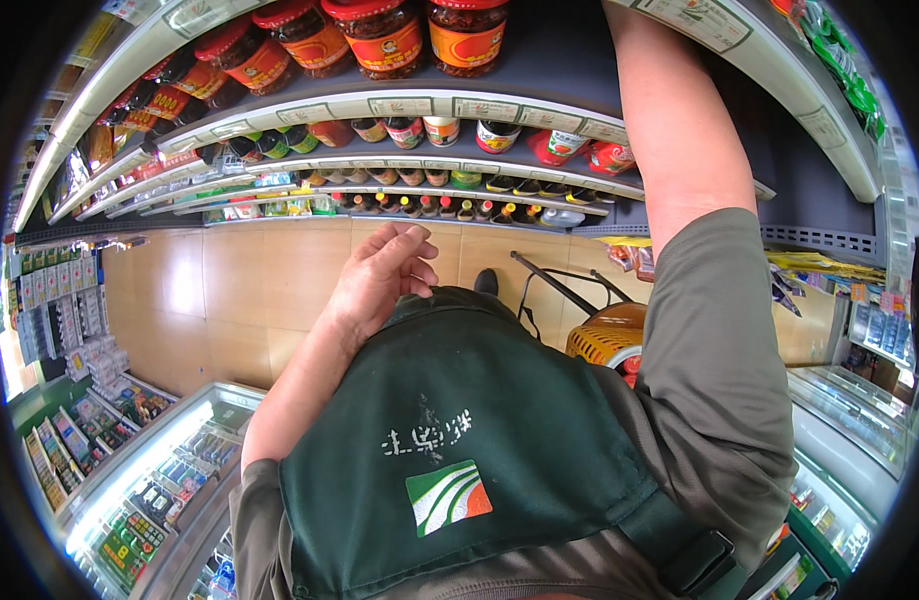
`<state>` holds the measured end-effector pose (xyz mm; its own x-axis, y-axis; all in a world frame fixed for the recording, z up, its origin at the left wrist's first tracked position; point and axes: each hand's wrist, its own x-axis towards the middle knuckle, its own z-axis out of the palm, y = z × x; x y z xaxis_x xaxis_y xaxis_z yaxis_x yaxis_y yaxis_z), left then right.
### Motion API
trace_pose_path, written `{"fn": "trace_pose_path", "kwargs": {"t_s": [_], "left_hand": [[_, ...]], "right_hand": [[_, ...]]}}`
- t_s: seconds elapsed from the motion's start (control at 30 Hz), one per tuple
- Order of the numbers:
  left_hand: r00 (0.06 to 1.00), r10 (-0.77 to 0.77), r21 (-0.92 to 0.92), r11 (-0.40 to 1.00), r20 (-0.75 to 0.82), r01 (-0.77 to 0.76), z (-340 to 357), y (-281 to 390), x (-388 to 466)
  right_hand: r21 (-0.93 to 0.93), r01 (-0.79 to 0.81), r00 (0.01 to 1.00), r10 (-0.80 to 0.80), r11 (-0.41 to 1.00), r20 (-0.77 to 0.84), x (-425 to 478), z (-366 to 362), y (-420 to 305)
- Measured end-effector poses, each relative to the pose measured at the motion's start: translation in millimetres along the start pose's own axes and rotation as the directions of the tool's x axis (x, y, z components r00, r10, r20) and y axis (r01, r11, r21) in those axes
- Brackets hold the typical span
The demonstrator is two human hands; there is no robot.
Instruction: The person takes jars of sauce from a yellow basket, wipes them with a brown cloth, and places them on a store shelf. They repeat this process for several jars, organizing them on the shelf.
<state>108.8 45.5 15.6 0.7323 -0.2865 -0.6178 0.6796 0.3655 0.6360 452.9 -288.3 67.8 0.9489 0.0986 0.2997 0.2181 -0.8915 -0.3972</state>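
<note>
My left hand [395, 262] hangs in front of my apron [489, 390], its fingers loosely curled and nothing seen in it. My right arm reaches up past the shelf on the right, and my right hand is out of view beyond the top edge. Large glass jars of dark sauce with red lids [384, 45] line the upper shelf, left of that arm. On the shelf below stand smaller jars [497, 136] and red pouches [555, 146]. Bottles with coloured caps [444, 206] fill the lowest shelf.
A yellow plastic basket [605, 334] on a black metal frame [557, 281] stands at my right, with red-lidded goods inside. Lit glass-topped display cases [226, 397] are behind me on the left, and another case [842, 420] on the right. Shelf rails [429, 105] curve across ahead.
</note>
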Motion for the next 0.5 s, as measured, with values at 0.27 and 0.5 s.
{"fn": "trace_pose_path", "kwargs": {"t_s": [0.27, 0.5], "left_hand": [[1.0, 0.0, 0.011, 1.0, -0.004, 0.0, -3.2, -2.7, 2.7], [1.0, -0.011, 0.023, 1.0, -0.021, 0.011, -4.6, -1.3, 1.4]], "right_hand": [[-0.041, -0.005, 1.0, 0.005, 0.999, 0.005, 2.9, 5.5, -3.0], [-0.075, -0.01, 1.0, 0.01, 0.997, 0.012, 5.9, 10.6, -6.7]]}}
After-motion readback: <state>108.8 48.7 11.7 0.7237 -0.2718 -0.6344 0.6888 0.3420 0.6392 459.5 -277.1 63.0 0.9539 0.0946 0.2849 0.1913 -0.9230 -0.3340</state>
